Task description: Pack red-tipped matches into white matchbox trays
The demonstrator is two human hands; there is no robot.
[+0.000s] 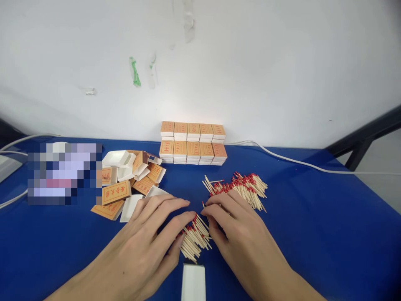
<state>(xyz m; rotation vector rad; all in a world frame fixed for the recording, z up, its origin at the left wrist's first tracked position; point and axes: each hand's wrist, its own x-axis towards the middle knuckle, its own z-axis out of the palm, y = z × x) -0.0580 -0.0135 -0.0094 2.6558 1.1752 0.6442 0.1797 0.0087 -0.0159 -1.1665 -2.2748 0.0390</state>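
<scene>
Pixelated stuff (pixel 62 173) on the left, can't tell what it is. White box (pixel 193 282) gets chopped by the bottom edge, left hand (pixel 153 234) hides part of the near match pile (pixel 196 240), right hand (pixel 239 223) blocks some of the far pile (pixel 250 188).

My spread left hand (pixel 147 240) and curled right hand (pixel 241 230) flank a small pile of matches (pixel 194 240). From it, stacked matchboxes (pixel 193 148) stand at twelve o'clock, a bigger match heap (pixel 250 190) toward one, jumbled box parts (pixel 115 192) at ten, a white box (pixel 193 284) at six.
</scene>
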